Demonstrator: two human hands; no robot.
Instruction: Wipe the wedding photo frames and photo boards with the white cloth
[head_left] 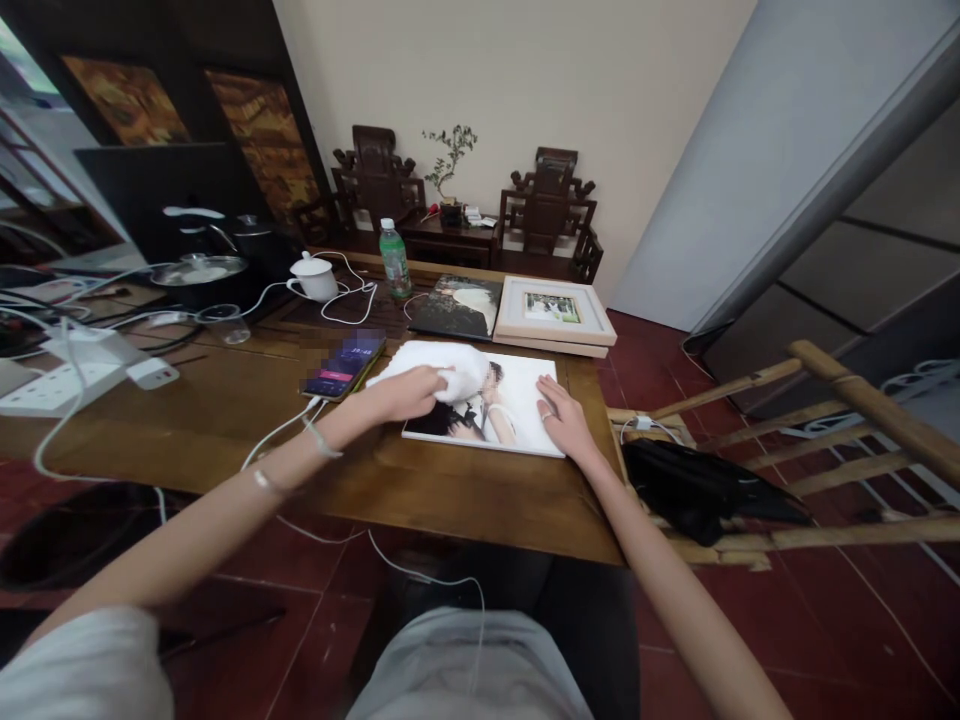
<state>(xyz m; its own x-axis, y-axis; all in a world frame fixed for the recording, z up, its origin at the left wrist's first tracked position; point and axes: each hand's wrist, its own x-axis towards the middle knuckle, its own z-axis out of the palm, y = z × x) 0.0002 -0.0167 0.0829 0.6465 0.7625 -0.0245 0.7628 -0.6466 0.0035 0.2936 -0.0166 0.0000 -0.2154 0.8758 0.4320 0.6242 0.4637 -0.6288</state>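
Note:
A large white photo print (517, 415) lies flat on the wooden table (465, 500) in front of me. My left hand (409, 392) is closed around a white cloth (465, 373) that rests on the print's upper left part. My right hand (564, 418) lies flat on the print's right edge with fingers stretched out and a ring on one finger. A phone (343, 367) with a lit screen lies just left of the print, with a white cable running from it toward me.
Behind the print lie a dark photo book (457, 305) and a white framed picture (553, 312). A green bottle (394, 260), a white cup (315, 277), a kettle (199, 268) and a power strip (56, 385) stand at the left. A bamboo chair (825, 470) with a black bag (697, 490) stands right.

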